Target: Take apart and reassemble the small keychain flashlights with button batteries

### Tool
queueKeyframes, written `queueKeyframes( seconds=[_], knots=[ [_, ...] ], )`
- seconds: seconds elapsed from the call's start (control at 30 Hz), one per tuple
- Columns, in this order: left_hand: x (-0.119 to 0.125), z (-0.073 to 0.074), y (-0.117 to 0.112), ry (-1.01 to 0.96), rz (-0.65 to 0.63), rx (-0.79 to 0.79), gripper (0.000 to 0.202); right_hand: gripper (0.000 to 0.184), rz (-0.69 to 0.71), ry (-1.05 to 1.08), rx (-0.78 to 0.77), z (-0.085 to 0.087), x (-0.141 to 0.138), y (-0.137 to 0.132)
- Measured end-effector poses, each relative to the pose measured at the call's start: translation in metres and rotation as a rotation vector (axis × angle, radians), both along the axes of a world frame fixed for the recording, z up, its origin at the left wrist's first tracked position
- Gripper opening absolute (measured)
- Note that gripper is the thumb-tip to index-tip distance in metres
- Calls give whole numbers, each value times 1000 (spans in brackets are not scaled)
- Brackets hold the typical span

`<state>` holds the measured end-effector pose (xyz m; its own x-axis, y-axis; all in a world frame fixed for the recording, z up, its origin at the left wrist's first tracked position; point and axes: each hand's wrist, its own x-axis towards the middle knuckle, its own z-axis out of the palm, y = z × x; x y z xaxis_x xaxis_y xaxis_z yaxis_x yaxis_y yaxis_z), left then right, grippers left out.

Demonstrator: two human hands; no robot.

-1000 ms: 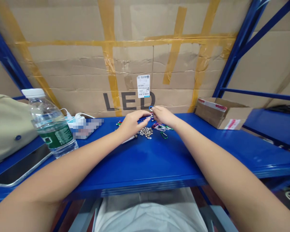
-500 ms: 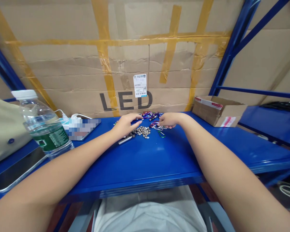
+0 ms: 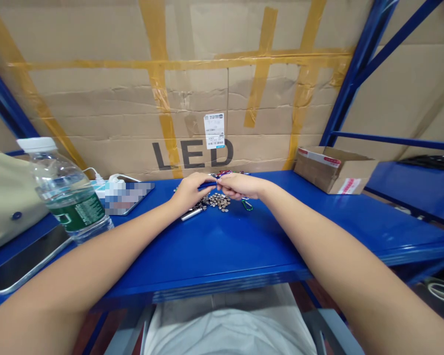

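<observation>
My left hand [image 3: 192, 190] is closed in a pinch around a slim blue piece [image 3: 208, 186], whose kind is mostly hidden by the fingers. My right hand [image 3: 241, 185] meets the right end of this piece with thumb and fingers pressed together; what they hold is too small to make out. Under the hands lies a pile of small round silver discs [image 3: 218, 201], like button cells. A silver tube [image 3: 191, 214] lies in front of my left hand. Close to my right hand is a green carabiner [image 3: 247, 205]. Behind the hands, shiny red and blue small pieces [image 3: 224, 173] are partly hidden.
To the left stand a water bottle [image 3: 72, 192], a phone [image 3: 25, 261] and a white power strip [image 3: 102, 188] beside a tablet-like slab [image 3: 129, 198]. An open cardboard box [image 3: 333, 170] sits at the right. A large cardboard panel [image 3: 192, 108] closes off the back of the blue table [image 3: 237, 251].
My right hand has moved left from the carabiners to the blue piece in my left hand, and now covers part of the heap. The left hand has stayed nearly still.
</observation>
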<state>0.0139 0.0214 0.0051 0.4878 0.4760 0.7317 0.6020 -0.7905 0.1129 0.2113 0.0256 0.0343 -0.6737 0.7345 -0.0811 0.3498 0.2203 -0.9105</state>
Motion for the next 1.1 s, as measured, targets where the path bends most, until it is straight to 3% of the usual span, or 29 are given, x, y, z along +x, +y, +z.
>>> queueKeyframes(
  seconds=[0.3,0.43,0.5,0.6,0.7,0.87,1.1],
  knots=[
    [1,6,0,-116,22,-124,18,25,-36,129,77,-2,-6,3],
    [1,9,-2,-144,112,-327,42,23,-52,54,198,1,-9,-3],
    [0,10,-2,-196,103,-399,39,23,-73,42,233,2,-10,-6],
    [1,11,-2,-231,30,-305,18,24,-130,75,247,3,-10,-5],
    [4,13,-4,-197,42,-265,15,22,-153,80,238,2,-9,-1],
    [3,11,-5,-131,77,-401,37,18,-180,16,377,0,-8,0],
    [1,12,-4,4,35,-278,22,23,-171,-42,456,-2,-11,-3]
  ],
)
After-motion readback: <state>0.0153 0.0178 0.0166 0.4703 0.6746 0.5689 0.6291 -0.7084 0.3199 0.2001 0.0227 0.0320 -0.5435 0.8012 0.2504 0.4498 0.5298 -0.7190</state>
